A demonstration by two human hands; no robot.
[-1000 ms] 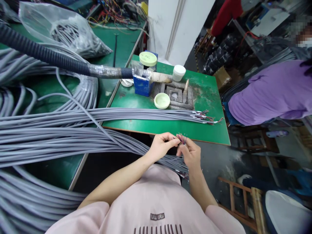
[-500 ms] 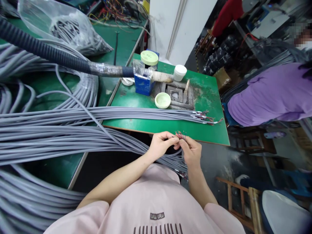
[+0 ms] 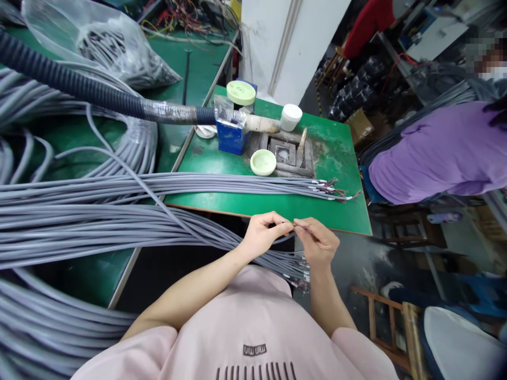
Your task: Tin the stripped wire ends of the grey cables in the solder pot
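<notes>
My left hand (image 3: 263,236) pinches thin wires between thumb and forefinger, just past the green table's front edge. Close beside it, fingertips almost touching, my right hand (image 3: 318,244) is closed on the other end of the fine wires (image 3: 304,226); most of them are hidden by the fingers. Below my hands hangs a bundle of grey cables (image 3: 222,237) with stripped, coloured wire ends (image 3: 297,281). On the table lies another bundle of grey cables (image 3: 237,183), its red and dark wire ends (image 3: 336,191) pointing right.
A black corrugated hose (image 3: 99,100) with a pale nozzle rests on a blue box (image 3: 230,138). Near it are a pale green dish (image 3: 263,162), a white jar (image 3: 291,117) and a soldering-pot-like square fixture (image 3: 283,154). A person in purple (image 3: 431,153) is at right.
My right hand has moved slightly right and its fingers have drawn over the wires. The fanned wire tips that showed between my hands are now gathered thin.
</notes>
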